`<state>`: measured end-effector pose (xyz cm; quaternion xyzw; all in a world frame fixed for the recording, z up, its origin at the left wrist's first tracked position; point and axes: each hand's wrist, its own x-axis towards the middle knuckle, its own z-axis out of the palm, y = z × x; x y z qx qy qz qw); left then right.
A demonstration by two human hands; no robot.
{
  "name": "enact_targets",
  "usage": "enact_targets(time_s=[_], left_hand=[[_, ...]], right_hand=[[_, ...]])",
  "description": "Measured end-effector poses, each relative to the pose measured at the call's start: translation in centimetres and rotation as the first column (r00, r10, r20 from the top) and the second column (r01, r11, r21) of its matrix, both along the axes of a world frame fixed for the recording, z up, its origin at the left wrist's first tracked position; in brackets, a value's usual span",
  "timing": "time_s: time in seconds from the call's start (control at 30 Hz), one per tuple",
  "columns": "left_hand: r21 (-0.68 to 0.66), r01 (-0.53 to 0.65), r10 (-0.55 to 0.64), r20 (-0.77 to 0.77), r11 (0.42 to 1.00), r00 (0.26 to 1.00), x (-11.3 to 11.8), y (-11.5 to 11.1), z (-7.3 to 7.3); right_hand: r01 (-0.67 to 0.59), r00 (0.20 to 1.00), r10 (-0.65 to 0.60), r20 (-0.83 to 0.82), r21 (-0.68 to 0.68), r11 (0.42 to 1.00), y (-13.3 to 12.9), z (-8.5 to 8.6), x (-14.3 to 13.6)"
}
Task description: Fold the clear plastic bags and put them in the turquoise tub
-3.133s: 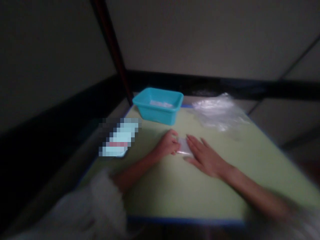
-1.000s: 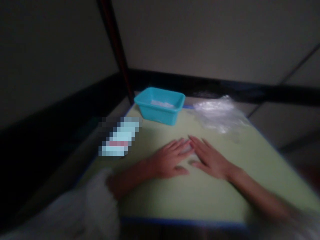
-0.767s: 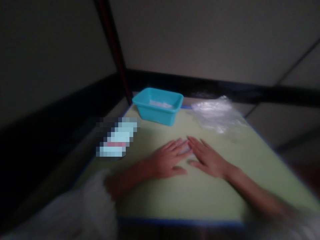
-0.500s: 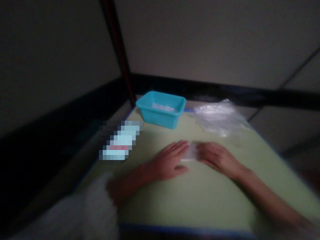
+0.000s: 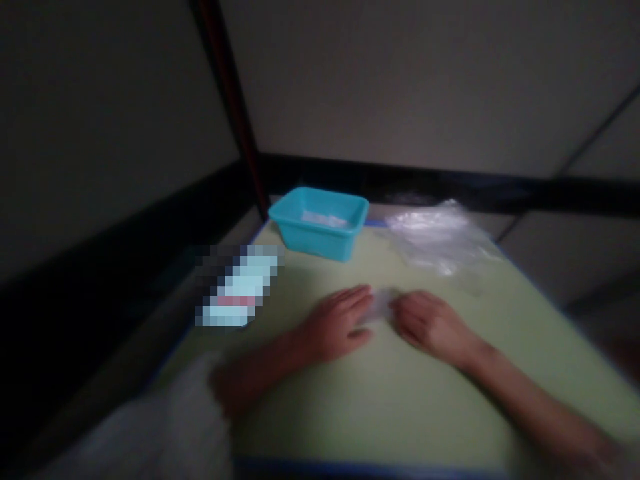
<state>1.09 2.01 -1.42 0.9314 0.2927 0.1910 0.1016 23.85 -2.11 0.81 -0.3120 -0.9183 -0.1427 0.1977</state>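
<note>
Plastic film [image 5: 381, 307] lies partly beneath the open left hand [image 5: 331, 327], touching the curled right hand [image 5: 429, 321], grip unclear; apparent smoothing calls for steady left-hand pressure.

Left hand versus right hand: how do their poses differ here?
The left hand lies flat with its fingers stretched out, while the right hand has its fingers curled. The left hand's thumb is spread apart; the right hand's is hard to make out. Both are bare, at opposite sides of the small plastic piece.

Basin [image 5: 316, 239] behind packet [image 5: 381, 305] — plastic bags [image 5: 435, 233] right.
</note>
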Motion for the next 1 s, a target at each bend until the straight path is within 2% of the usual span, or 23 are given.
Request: enact_targets(time_s=[0.1, 0.2, 0.27, 0.37, 0.47, 0.57, 0.63, 0.73, 0.87, 0.93, 1.0], left_hand=[[0.006, -0.02, 0.019, 0.099, 1.0, 0.995, 0.1, 0.2, -0.1], [-0.025, 0.006, -0.001, 0.204, 1.0, 0.979, 0.1, 0.3, -0.2], [-0.097, -0.006, 0.032, 0.278, 0.995, 0.96, 0.2, 0.3, -0.2], [-0.258, -0.085, 0.174, 0.349, 0.962, 0.921, 0.6, 0.1, 0.2], [-0.481, -0.095, 0.326, 0.422, 0.871, 0.846, 1.1, -0.2, 0.6], [-0.703, 0.061, 0.421, 0.49, 0.708, 0.763, 1.4, -0.3, 0.6], [-0.79, 0.166, 0.464, 0.5, 0.59, 0.731, 1.5, -0.3, 0.6], [-0.849, 0.239, 0.53, 0.49, 0.472, 0.692, 1.4, -0.1, 0.7], [-0.866, 0.232, 0.582, 0.474, 0.443, 0.661, 1.4, 0.0, 0.7], [-0.869, 0.251, 0.573, 0.474, 0.426, 0.669, 1.4, 0.0, 0.7], [-0.869, 0.267, 0.561, 0.477, 0.416, 0.676, 1.5, 0.0, 0.6]], right_hand=[[0.034, 0.991, -0.048, -0.123, -0.112, 0.993, -0.2, 0.0, -0.1], [0.059, 0.95, -0.14, -0.279, -0.279, 0.959, -0.5, -0.1, -0.4], [0.053, 0.893, -0.224, -0.392, -0.401, 0.915, -0.7, -0.2, -0.6], [-0.005, 0.753, -0.335, -0.566, -0.514, 0.858, -0.8, -0.6, -1.3], [-0.157, 0.538, -0.443, -0.717, -0.601, 0.784, -0.8, -0.9, -2.0], [-0.354, 0.342, -0.566, -0.75, -0.661, 0.661, -0.8, -0.9, -2.6], [-0.409, 0.274, -0.601, -0.751, -0.656, 0.634, -0.8, -0.7, -2.8], [-0.381, 0.268, -0.584, -0.766, -0.641, 0.666, -0.7, -0.2, -2.7], [-0.249, 0.404, -0.532, -0.744, -0.65, 0.718, -0.4, 0.0, -2.5], [-0.208, 0.469, -0.521, -0.713, -0.663, 0.72, -0.2, -0.2, -2.4], [-0.197, 0.491, -0.524, -0.696, -0.675, 0.711, -0.1, -0.5, -2.3]])
